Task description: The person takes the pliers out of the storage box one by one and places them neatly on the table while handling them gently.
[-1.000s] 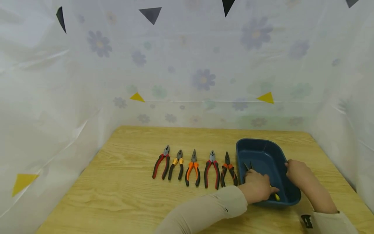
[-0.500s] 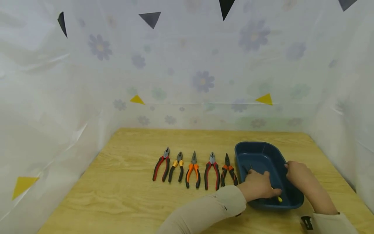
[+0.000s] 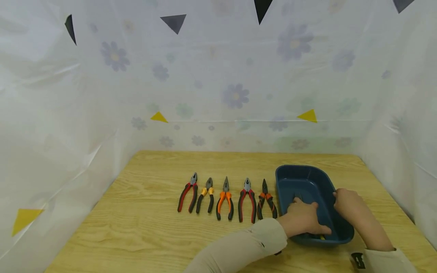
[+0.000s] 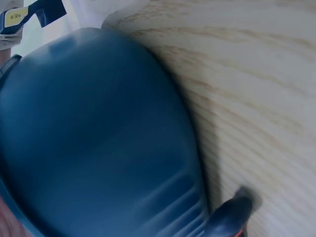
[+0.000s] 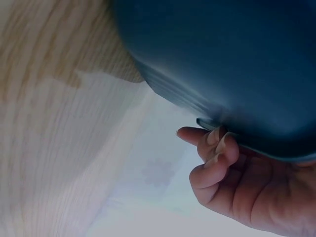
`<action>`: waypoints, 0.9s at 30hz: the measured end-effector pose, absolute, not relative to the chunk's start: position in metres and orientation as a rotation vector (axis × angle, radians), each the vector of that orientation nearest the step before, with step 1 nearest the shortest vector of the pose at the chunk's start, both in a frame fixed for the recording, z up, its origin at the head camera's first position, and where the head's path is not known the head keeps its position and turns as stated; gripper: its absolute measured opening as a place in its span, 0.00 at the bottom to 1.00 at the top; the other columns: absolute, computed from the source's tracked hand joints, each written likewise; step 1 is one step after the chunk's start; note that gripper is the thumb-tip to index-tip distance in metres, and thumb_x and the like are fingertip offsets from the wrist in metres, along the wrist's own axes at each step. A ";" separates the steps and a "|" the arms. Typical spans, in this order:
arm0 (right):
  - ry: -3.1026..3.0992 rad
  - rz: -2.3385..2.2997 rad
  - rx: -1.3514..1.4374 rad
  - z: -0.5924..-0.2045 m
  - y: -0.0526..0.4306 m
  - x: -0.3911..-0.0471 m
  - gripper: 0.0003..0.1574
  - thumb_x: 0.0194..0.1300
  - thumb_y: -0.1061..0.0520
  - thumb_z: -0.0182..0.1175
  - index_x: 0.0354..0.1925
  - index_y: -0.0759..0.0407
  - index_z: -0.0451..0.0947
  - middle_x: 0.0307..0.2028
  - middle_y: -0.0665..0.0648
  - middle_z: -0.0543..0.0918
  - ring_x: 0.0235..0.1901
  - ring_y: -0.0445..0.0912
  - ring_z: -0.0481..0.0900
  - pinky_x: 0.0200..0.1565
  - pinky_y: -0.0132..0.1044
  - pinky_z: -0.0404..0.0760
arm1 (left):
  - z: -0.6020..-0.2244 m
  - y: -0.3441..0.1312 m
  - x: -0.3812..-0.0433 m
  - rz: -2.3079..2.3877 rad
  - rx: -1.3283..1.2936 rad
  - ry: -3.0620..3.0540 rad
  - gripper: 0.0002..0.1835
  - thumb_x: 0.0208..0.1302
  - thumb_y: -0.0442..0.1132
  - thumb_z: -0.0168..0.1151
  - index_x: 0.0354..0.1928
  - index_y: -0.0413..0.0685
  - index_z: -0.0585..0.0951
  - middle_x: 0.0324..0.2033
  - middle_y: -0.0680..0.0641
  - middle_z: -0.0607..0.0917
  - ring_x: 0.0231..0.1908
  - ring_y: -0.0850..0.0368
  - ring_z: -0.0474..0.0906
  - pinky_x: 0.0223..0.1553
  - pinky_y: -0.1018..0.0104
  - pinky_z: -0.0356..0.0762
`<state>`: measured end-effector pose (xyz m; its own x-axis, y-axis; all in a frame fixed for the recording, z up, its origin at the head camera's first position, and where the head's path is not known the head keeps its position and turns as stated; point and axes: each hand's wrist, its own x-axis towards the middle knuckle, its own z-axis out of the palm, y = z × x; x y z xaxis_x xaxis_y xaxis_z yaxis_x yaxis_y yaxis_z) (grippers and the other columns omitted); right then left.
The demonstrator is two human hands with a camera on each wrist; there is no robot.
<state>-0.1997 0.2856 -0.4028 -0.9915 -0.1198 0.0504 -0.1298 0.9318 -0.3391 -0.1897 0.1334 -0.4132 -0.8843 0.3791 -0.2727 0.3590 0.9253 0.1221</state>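
Observation:
A dark blue plastic bin [image 3: 304, 170] stands at the right of the table. My left hand [image 3: 302, 218] reaches into it, back of the hand up, thumb stretched to the right. Beneath that hand lies a tool with a yellow handle end [image 3: 322, 237], mostly covered; its dark tips show just past the fingers. With those fingertips hidden, I cannot tell whether they hold the tool. My right hand [image 3: 348, 204] grips the bin's right rim. Seen from the right wrist, the fingers of the right hand [image 5: 232, 182] curl at the rim, outside the bin wall [image 5: 222, 59].
Left of the bin, several pliers lie in a row, jaws away from me: red-black pliers [image 3: 187, 193], yellow-black pliers [image 3: 205, 195], orange long-nose pliers [image 3: 225, 199], more red-black pliers [image 3: 247, 201] and orange-black pliers [image 3: 266, 201] close to the bin. A white sheet [image 3: 205, 76] encloses the wooden table [image 3: 136, 227].
The left hand has shifted slightly right and toward me inside the bin, covering more of the yellow-handled tool, whose tips have moved right. The right hand keeps its hold on the rim.

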 end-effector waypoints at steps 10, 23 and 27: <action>-3.021 0.509 0.202 -0.406 0.288 -0.199 0.16 0.66 0.70 0.48 0.22 0.77 0.71 0.13 0.53 0.63 0.14 0.46 0.63 0.19 0.38 0.66 | -0.413 0.123 -0.194 0.447 0.635 2.783 0.29 0.55 0.70 0.60 0.57 0.71 0.71 0.60 0.46 0.71 0.54 0.47 0.74 0.36 0.63 0.78; -3.033 0.513 0.199 -0.406 0.288 -0.199 0.16 0.68 0.70 0.47 0.22 0.74 0.70 0.15 0.53 0.61 0.15 0.46 0.63 0.21 0.38 0.66 | -0.397 0.102 -0.198 0.883 0.643 2.616 0.17 0.59 0.61 0.63 0.43 0.66 0.71 0.50 0.51 0.71 0.34 0.55 0.70 0.27 0.64 0.70; -3.029 0.501 0.208 -0.406 0.289 -0.199 0.15 0.67 0.70 0.47 0.23 0.76 0.70 0.16 0.54 0.64 0.16 0.47 0.64 0.21 0.40 0.67 | -0.396 0.097 -0.200 1.108 0.615 2.471 0.13 0.61 0.57 0.63 0.42 0.65 0.72 0.49 0.57 0.73 0.47 0.56 0.71 0.34 0.62 0.72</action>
